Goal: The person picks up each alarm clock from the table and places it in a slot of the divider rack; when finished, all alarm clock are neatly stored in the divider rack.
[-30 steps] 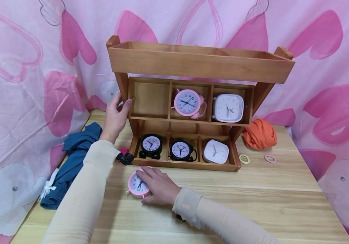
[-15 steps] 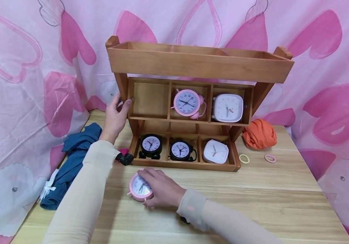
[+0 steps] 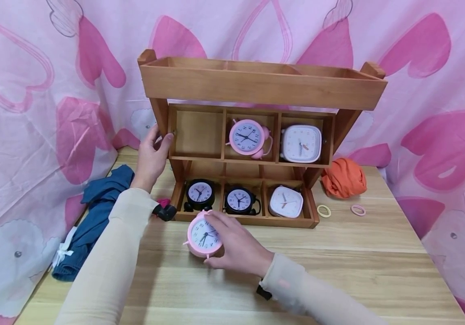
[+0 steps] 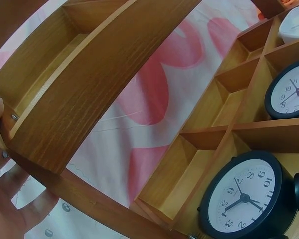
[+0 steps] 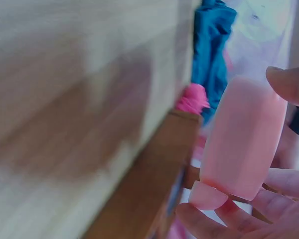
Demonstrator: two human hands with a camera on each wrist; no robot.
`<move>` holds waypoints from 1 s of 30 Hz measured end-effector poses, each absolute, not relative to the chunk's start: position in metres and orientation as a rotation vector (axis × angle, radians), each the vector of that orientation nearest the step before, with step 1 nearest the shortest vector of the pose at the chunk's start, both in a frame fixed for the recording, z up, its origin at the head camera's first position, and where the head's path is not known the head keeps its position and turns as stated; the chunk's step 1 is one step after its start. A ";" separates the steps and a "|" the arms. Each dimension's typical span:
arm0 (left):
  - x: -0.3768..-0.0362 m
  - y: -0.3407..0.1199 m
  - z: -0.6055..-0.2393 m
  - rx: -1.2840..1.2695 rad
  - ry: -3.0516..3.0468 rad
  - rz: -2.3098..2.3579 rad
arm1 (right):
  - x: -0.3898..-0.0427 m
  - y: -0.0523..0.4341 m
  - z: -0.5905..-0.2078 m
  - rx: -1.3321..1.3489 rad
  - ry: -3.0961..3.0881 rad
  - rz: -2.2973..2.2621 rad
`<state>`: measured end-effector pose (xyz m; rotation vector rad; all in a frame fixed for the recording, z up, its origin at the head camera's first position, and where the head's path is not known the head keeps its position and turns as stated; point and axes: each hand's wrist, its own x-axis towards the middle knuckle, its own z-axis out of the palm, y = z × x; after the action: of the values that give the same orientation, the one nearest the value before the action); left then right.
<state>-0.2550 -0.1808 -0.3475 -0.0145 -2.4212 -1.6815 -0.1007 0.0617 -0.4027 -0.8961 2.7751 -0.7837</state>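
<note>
My right hand (image 3: 238, 246) holds a pink twin-bell alarm clock (image 3: 204, 234) by its side, between thumb and fingers, in front of the wooden shelf rack (image 3: 262, 92). Its smooth pink casing (image 5: 244, 137) fills much of the right wrist view, raised off the tabletop. On the left, my left hand (image 3: 153, 158) grips the rack's side post, thumb in front at the middle tier and fingers behind. That tier has a bare left compartment (image 3: 199, 133), a pink clock (image 3: 246, 136) in the middle and a white square clock (image 3: 301, 143) at right.
Two black clocks, one at the left (image 3: 200, 193) and one in the middle (image 3: 239, 200), and a white clock (image 3: 286, 201) fill the bottom tier. Dark blue cloth (image 3: 98, 221) lies left. Orange cloth (image 3: 343, 178), a yellow ring (image 3: 324, 211) and a pink ring (image 3: 358, 210) lie right.
My right hand has lifted the pink clock from the tabletop and carried it to the right, its face tilting. The left hand keeps its place on the rack.
</note>
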 end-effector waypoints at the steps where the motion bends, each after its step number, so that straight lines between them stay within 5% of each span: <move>1: -0.255 -0.181 -0.348 -0.014 -2.421 -1.682 | -0.101 0.064 -0.399 -0.895 2.790 -0.797; 17: -0.256 -0.181 -0.347 0.013 -2.428 -1.677 | -0.148 0.063 -0.314 -1.107 3.122 -0.935; 30: -0.256 -0.180 -0.346 0.018 -2.439 -1.686 | -0.197 0.046 -0.290 -1.177 3.239 -0.695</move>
<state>-0.2556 -0.1802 -0.3463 0.0180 -2.4394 -1.6865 -0.1968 0.0465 -0.2900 -1.1768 3.2390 -0.6952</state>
